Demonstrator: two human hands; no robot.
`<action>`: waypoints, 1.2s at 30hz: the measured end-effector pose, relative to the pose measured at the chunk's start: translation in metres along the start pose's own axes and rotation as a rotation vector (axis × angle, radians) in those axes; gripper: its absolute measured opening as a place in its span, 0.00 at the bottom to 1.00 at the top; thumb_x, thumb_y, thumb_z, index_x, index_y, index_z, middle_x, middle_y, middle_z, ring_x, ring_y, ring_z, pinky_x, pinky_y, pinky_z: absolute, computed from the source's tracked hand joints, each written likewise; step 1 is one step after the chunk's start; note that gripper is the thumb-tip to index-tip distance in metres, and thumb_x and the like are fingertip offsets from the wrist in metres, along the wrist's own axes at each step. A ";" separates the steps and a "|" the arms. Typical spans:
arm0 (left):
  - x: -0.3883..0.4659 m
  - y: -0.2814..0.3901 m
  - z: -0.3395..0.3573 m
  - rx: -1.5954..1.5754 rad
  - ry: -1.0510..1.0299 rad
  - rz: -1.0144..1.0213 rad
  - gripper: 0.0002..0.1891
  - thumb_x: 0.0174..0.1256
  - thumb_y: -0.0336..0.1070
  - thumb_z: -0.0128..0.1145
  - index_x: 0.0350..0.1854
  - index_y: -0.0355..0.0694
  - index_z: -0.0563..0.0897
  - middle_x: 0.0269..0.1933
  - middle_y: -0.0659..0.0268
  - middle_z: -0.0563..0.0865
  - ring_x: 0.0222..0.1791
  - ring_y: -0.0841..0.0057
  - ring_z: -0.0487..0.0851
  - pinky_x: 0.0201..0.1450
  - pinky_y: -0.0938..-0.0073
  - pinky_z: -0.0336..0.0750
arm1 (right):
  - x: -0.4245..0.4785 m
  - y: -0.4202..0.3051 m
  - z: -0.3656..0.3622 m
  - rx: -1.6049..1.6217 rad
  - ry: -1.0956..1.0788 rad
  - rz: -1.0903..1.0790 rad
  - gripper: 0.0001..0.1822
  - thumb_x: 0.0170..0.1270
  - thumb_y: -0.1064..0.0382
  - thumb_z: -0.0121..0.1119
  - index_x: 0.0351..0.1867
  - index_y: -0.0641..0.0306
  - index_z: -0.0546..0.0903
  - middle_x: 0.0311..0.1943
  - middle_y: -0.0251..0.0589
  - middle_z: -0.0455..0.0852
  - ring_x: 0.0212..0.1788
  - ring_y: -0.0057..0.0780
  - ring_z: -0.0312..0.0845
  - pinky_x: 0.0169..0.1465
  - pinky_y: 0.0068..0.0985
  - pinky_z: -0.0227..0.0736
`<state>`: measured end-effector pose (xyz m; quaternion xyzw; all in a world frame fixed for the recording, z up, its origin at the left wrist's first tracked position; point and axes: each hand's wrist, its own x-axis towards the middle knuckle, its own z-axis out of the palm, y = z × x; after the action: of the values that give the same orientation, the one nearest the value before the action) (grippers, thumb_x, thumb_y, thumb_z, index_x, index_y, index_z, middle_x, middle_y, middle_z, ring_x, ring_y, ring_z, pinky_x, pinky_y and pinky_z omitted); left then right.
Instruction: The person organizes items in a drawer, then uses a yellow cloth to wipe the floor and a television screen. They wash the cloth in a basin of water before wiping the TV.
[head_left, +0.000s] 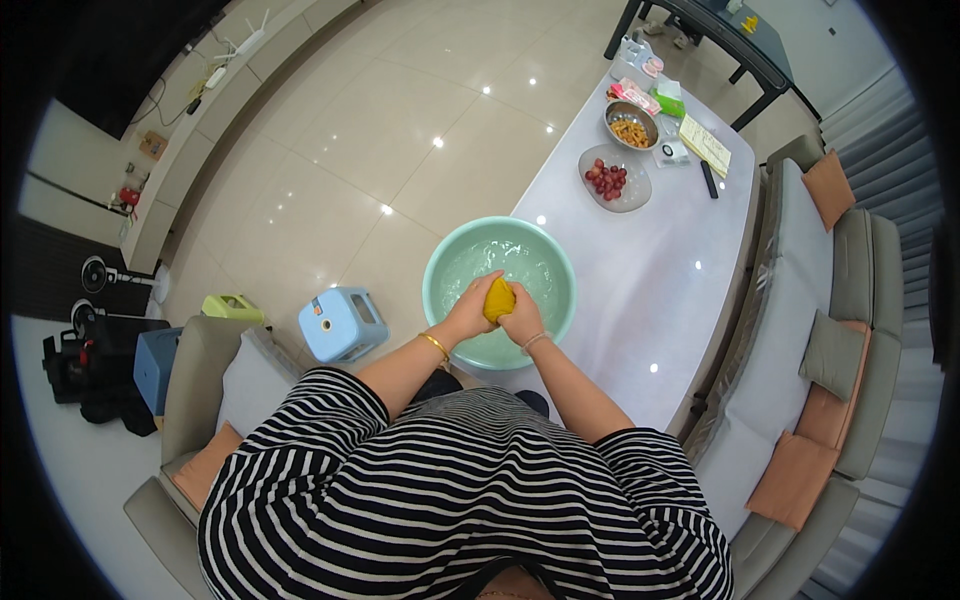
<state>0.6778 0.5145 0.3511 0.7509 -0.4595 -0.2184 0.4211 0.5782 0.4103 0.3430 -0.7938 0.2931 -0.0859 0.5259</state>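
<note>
Both hands grip a bunched yellow cloth (499, 300) above a mint-green plastic basin (433, 330). My left hand (472, 306) presses it from the left side, and my right hand (523, 313) closes on it from the right. Clear, rippling water (540, 270) lies in the basin below the cloth. The basin rests at the near left end of a white coffee table (615, 300). A gold bangle (433, 343) circles my left wrist, and a pale bracelet (535, 342) is on the right one.
Red grapes (606, 180) lie on a clear plate beyond the basin. Behind it stand a metal bowl (631, 114) of snacks, tissue packs (669, 101), a notepad (705, 145) and a black remote (709, 180). A blue stool (341, 324) is at left; a sofa (795, 300) runs along the right.
</note>
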 end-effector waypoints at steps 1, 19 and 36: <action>0.002 -0.001 -0.001 -0.018 -0.031 -0.051 0.43 0.33 0.30 0.69 0.59 0.41 0.63 0.51 0.52 0.74 0.52 0.58 0.73 0.54 0.67 0.68 | 0.000 0.000 0.000 0.028 -0.037 -0.024 0.32 0.37 0.72 0.59 0.51 0.67 0.68 0.44 0.53 0.75 0.49 0.46 0.71 0.52 0.32 0.67; 0.010 0.003 0.024 -1.110 0.145 -0.684 0.26 0.50 0.17 0.50 0.53 0.36 0.61 0.48 0.57 0.72 0.50 0.68 0.74 0.49 0.71 0.73 | -0.006 0.015 -0.003 0.212 -0.043 -0.216 0.65 0.21 0.61 0.78 0.65 0.66 0.48 0.57 0.50 0.65 0.58 0.42 0.63 0.61 0.30 0.59; 0.007 -0.008 -0.016 0.307 -0.236 0.236 0.38 0.44 0.27 0.57 0.63 0.56 0.60 0.65 0.48 0.56 0.56 0.53 0.70 0.52 0.67 0.72 | 0.018 0.005 -0.026 0.704 -0.820 0.561 0.21 0.40 0.70 0.63 0.41 0.67 0.74 0.34 0.37 0.78 0.36 0.26 0.75 0.38 0.24 0.71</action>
<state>0.6968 0.5172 0.3539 0.7166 -0.6179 -0.1815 0.2679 0.5797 0.3784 0.3470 -0.4331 0.2186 0.2768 0.8295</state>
